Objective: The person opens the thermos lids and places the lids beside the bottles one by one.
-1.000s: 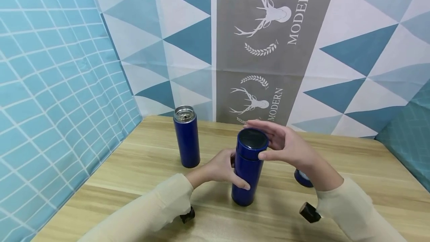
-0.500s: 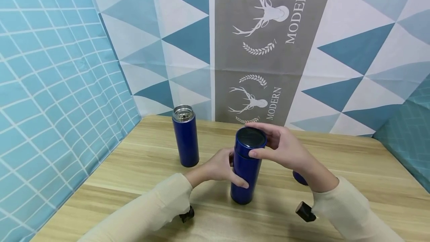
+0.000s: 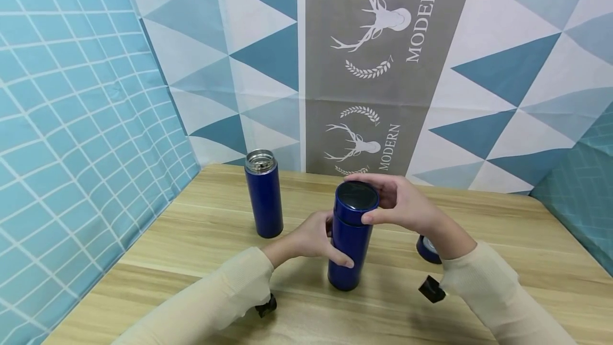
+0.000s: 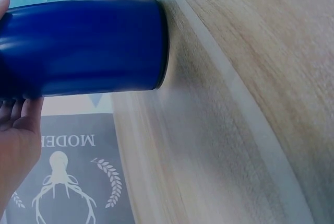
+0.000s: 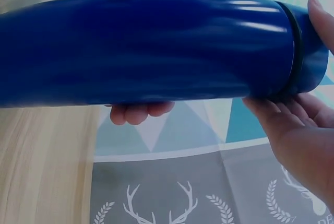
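Observation:
A dark blue thermos bottle (image 3: 351, 252) stands upright on the wooden table, its blue lid (image 3: 356, 204) with a glossy black top seated on the body. My left hand (image 3: 316, 238) grips the body from the left, thumb across the front and fingers behind. At the top right, my right hand (image 3: 402, 204) holds the lid between thumb and fingers. In the right wrist view a dark seam shows between lid (image 5: 312, 51) and body (image 5: 156, 49). The left wrist view shows the bottle's lower end (image 4: 104, 46) close over the table.
A second blue thermos bottle (image 3: 265, 201) without a lid stands at the back left, its steel neck exposed. Another blue lid (image 3: 428, 252) lies on the table (image 3: 201, 217), partly behind my right wrist. Patterned cloth (image 3: 354, 68) hangs behind the table.
My right hand's thumb moves left along the lid, then back to the right, and the wrist shifts slightly. The left hand keeps its grip; the bottle stays in place.

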{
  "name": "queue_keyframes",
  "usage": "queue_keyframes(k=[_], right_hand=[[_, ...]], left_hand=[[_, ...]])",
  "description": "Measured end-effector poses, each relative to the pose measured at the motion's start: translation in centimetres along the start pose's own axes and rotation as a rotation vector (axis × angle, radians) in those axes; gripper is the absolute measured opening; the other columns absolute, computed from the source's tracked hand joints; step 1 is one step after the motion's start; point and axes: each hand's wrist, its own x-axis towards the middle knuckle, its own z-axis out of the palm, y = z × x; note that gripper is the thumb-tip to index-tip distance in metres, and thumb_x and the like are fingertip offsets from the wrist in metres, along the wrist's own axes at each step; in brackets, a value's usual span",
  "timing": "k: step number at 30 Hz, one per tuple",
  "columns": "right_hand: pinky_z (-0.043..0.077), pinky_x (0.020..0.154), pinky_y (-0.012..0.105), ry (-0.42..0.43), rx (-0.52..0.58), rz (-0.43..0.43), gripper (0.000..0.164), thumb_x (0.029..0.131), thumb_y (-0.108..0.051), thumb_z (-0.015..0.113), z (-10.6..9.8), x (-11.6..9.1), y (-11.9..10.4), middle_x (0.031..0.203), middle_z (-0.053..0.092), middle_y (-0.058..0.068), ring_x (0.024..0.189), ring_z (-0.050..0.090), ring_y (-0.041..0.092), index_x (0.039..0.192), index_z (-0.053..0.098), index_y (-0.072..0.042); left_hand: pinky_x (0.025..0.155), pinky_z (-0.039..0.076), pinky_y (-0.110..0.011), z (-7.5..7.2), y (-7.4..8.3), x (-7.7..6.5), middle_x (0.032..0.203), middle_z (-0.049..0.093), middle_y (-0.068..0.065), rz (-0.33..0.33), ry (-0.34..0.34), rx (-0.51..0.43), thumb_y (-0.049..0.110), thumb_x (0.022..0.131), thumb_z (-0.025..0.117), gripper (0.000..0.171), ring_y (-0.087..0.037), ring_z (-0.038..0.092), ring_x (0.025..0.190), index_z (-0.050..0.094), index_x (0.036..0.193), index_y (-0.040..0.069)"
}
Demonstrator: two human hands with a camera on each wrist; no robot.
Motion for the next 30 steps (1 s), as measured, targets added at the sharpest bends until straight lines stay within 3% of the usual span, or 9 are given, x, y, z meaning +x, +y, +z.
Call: queue_keyframes(k=[5,11,17,30], right_hand=[[0.054,0.097,0.033,-0.05,0.04,-0.025,0.06,0.087,-0.005,0.068,-0.4,0.1,0.5,0.135,0.057,0.011,0.12,0.06,0.025,0.14,0.042,0.005],[0.053,0.099,0.033,-0.092,0.058,-0.015,0.062,0.087,-0.006,0.068,-0.9,0.4,0.7,0.138,0.057,0.003,0.122,0.06,0.025,0.141,0.04,0.004],[0.052,0.1,0.034,-0.147,0.112,-0.043,0.062,0.085,-0.008,0.07,-1.5,0.7,1.2,0.139,0.055,0.011,0.121,0.059,0.023,0.14,0.043,0.001],[0.048,0.105,0.031,-0.315,0.236,-0.138,0.061,0.086,-0.015,0.072,-2.3,2.1,2.3,0.14,0.054,0.001,0.129,0.053,0.021,0.14,0.045,-0.007]], left_hand=[[0.088,0.053,-0.019,0.0,0.0,0.0,0.12,0.067,-0.011,-0.001,0.0,0.009,0.009,0.065,0.086,0.069,-0.004,0.066,0.096,0.054,0.127,0.008],[0.088,0.053,-0.019,0.0,0.1,-0.1,0.121,0.067,-0.01,-0.007,-0.002,0.007,0.009,0.065,0.085,0.069,-0.005,0.066,0.097,0.054,0.127,0.009],[0.089,0.053,-0.019,0.0,0.1,-0.1,0.121,0.067,-0.011,-0.003,0.0,0.003,0.009,0.066,0.085,0.069,-0.005,0.065,0.097,0.054,0.127,0.009],[0.088,0.053,-0.019,0.0,0.2,-0.1,0.121,0.067,-0.012,0.008,0.002,-0.011,0.007,0.065,0.085,0.069,-0.005,0.065,0.096,0.055,0.127,0.007]])
